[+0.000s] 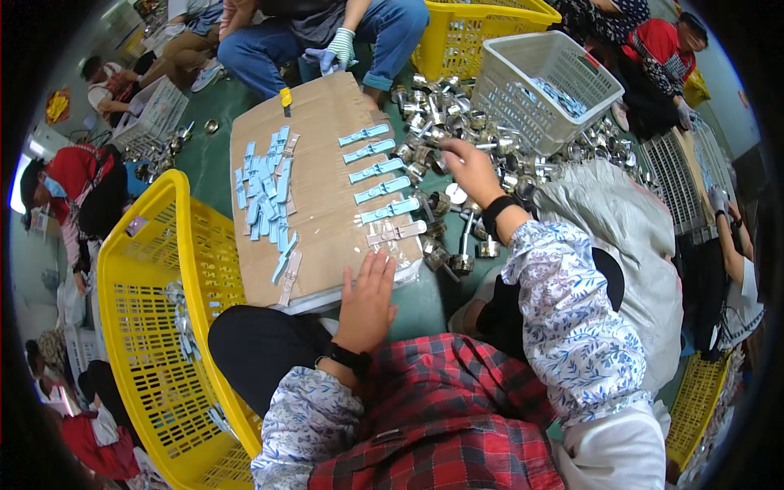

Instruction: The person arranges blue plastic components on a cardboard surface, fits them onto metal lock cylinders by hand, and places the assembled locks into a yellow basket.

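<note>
My left hand [367, 302] lies flat, fingers stretched, at the near edge of a brown cardboard sheet [322, 175], just below a pale translucent plastic clip [397, 233]. Above that clip, several light-blue plastic clips [382, 189] are set out in a column along the sheet's right side. A loose heap of similar blue clips [265, 192] covers the left part, with a few pale ones among them. My right hand [474, 173] is over the pile of shiny metal pieces [506, 147] with round heads and stems. Its fingers are curled at one round metal piece [439, 165]; the thumb is hidden.
A yellow basket [155, 327] stands at my left, clips inside. Beyond the pile are a grey crate [523, 98] with blue pieces and another yellow basket [482, 33]. A whitish sack [629, 237] lies right. A gloved co-worker [341, 49] sits opposite; a yellow-handled cutter [286, 100] is on the cardboard.
</note>
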A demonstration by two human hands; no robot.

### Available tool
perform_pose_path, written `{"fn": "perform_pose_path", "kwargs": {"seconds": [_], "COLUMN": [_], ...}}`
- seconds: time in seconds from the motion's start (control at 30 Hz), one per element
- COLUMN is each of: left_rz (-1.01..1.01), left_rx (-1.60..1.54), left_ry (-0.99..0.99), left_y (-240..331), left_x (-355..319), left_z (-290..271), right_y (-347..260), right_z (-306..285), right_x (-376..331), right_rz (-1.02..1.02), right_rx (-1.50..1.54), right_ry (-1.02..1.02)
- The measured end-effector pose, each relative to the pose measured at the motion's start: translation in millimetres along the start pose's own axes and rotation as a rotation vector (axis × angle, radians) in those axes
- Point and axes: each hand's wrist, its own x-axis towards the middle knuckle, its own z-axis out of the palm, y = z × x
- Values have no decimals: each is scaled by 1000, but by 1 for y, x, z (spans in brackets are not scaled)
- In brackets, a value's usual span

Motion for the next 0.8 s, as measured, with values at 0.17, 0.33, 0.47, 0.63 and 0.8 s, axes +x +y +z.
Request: {"fn": "perform_pose_path", "kwargs": {"seconds": [0.17,0.33,0.47,0.63,0.8], "left_rz": [7,3,12,-18,12], "left_rx": [-38,-22,-9,21,-8], "left_ry": [-11,-18,-24,-7,4], "left_y": [2,1,3,-1,1], "left_x": [6,8,9,4,6], "left_z": [-5,-2,-4,-3,0], "right_y": [142,156,137,139,172], "right_z": [13,84,102,106,101], "right_x": [-123,-241,-218,-205,-207], "right_rz": [903,1235,1121,1193,1253], "right_rx": [-270,-241,-147,-104,-103], "right_ry": [42,177,98,76,32]}}
